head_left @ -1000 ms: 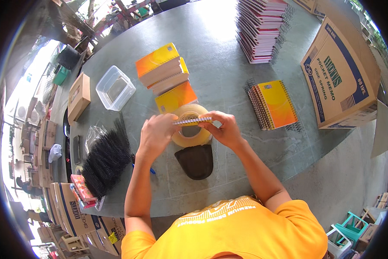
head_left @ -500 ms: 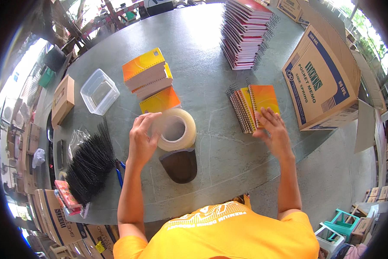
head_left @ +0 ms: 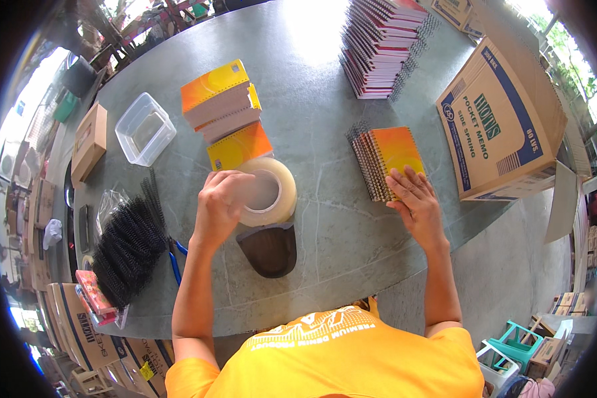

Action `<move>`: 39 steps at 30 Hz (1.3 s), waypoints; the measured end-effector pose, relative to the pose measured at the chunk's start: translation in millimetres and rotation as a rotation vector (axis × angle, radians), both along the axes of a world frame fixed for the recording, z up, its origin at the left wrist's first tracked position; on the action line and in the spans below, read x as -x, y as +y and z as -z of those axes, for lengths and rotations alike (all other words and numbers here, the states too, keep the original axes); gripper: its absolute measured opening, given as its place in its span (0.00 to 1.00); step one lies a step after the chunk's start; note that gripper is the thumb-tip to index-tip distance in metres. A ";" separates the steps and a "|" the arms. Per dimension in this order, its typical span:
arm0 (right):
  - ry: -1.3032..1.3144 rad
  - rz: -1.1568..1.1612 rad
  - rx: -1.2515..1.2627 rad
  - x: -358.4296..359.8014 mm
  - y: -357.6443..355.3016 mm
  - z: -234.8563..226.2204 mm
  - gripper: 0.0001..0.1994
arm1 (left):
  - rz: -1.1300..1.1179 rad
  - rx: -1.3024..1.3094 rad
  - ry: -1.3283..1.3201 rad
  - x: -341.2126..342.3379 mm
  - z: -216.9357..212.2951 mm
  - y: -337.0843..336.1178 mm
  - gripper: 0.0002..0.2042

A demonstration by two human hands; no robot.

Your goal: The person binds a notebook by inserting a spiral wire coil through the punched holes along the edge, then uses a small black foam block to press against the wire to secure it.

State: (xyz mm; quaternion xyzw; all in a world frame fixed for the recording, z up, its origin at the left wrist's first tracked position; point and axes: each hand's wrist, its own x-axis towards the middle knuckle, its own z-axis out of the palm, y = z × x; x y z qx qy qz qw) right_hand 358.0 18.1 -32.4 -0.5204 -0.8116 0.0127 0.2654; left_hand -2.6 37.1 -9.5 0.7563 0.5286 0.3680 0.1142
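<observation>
My left hand (head_left: pixel 216 204) is at the left rim of a wide roll of clear tape (head_left: pixel 284 192), its fingers curled in a pinch. Whatever lies between those fingertips is hidden. The roll sits on a dark holder (head_left: pixel 269 251). On the right, my right hand (head_left: pixel 416 202) lies flat with fingers stretched over the near edge of a small stack of orange-and-yellow spiral notebooks (head_left: pixel 394 149). The stack's wire coils show along its left side. Beyond the roll are stacked orange-and-yellow pads (head_left: pixel 214 89) with punched edges and no visible coils.
A tall stack of red-covered spiral notebooks (head_left: pixel 381 50) stands at the back. To the right is an open cardboard carton (head_left: pixel 494 126). Leftward lie a clear plastic tub (head_left: pixel 146 129), a small brown box (head_left: pixel 89 142), black wire coils (head_left: pixel 129 249) and blue-handled pliers (head_left: pixel 174 262).
The notebooks under my right hand were fanned apart and now sit together in a neater stack. My left hand's fingers have curled in closer by the tape roll.
</observation>
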 end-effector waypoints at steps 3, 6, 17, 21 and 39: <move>0.010 0.016 -0.006 4.5 3.5 4.4 0.20 | -0.020 0.000 0.003 8.2 0.3 4.0 0.07; 0.037 0.031 -0.006 9.1 4.9 5.9 0.19 | -0.103 -0.019 0.013 27.7 3.6 16.2 0.08; 0.036 0.035 -0.025 13.0 1.0 5.8 0.20 | -0.037 -0.215 0.364 71.3 72.8 45.8 0.13; 0.048 0.021 -0.034 10.2 2.1 9.3 0.20 | -0.059 -0.123 0.421 64.8 70.5 43.4 0.12; 0.337 0.019 -0.108 30.7 -8.2 -29.7 0.17 | -0.204 -0.068 -0.149 67.1 40.3 41.1 0.07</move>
